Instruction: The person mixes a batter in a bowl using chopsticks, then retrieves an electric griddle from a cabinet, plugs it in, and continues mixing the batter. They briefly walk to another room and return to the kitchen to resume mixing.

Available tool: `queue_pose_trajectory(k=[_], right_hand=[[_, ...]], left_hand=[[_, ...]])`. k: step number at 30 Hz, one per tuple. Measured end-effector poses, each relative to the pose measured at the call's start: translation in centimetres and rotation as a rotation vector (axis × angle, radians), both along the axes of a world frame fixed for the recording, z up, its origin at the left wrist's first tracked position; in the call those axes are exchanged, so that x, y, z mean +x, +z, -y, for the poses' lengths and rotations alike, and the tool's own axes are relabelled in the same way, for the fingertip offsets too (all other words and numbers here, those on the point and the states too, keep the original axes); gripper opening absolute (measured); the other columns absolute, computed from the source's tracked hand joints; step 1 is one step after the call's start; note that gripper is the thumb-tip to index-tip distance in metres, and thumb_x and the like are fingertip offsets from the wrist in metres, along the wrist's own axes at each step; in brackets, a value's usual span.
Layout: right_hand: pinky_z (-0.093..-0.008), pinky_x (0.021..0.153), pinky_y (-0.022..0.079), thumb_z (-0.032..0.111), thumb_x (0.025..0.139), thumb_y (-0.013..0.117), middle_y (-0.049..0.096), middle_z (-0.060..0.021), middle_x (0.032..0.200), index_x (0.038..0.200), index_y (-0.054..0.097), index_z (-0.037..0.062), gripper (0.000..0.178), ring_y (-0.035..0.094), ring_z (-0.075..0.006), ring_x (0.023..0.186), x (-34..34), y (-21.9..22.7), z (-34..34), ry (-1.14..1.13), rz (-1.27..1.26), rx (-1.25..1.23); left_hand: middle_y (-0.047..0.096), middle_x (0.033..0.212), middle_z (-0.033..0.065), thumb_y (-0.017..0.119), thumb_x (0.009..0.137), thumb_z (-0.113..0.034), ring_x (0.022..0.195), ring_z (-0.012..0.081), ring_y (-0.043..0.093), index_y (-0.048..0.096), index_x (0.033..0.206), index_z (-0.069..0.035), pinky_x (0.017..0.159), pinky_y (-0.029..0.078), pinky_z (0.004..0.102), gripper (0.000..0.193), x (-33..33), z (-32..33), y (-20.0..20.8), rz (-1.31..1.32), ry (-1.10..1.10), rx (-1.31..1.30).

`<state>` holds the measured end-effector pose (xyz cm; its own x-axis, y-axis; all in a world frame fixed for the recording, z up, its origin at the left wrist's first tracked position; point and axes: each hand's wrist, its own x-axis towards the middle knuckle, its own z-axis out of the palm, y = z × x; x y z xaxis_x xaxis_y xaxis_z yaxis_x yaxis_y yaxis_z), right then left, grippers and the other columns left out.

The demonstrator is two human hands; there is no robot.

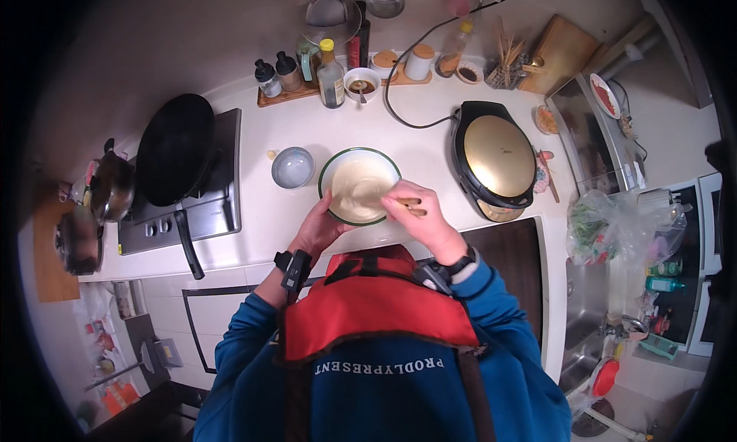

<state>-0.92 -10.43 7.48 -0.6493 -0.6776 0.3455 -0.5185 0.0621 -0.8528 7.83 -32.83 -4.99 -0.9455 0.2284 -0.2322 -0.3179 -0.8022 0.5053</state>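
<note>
A white bowl with a green rim (pixel 396 167) stands on the counter in front of me, with pale, creamy batter (pixel 357 183) in it. My left hand (pixel 321 225) grips the bowl's near left side. At the right rim, my right hand (pixel 421 216) is closed around wooden chopsticks (pixel 411 206); their back ends stick out to the right of my fingers. The chopsticks' tips are hidden by my hand and the batter, whose surface shows swirls. Just left of the bowl sits a small grey bowl (pixel 292 168).
A round electric griddle (pixel 499 154) stands at right, its cord (pixel 389 74) running back along the wall. On the left, a black wok (pixel 176 150) rests on the stove (pixel 223 204). Behind are a yellow-capped bottle (pixel 331 81) and a sauce bowl (pixel 362 83). A sink (pixel 587 304) lies far right.
</note>
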Motion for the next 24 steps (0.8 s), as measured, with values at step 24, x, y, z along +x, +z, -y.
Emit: queue_pose_trajectory(k=[24], right_hand=[[-0.0268, 0.057, 0.053, 0.011, 0.092, 0.057, 0.063, -0.0098, 0.076, 0.088, 0.061, -0.0038, 0.016, 0.062, -0.0155, 0.060, -1.8, -7.5, -2.3, -0.400, 0.565, -0.226]], left_hand=[[0.044, 0.135, 0.0153, 0.051, 0.092, -0.044, 0.119, 0.0303, 0.051, 0.034, 0.137, -0.003, 0.090, 0.053, 0.0393, 0.063, 0.0, 0.8, -4.4, 0.138, -0.064, -0.005]])
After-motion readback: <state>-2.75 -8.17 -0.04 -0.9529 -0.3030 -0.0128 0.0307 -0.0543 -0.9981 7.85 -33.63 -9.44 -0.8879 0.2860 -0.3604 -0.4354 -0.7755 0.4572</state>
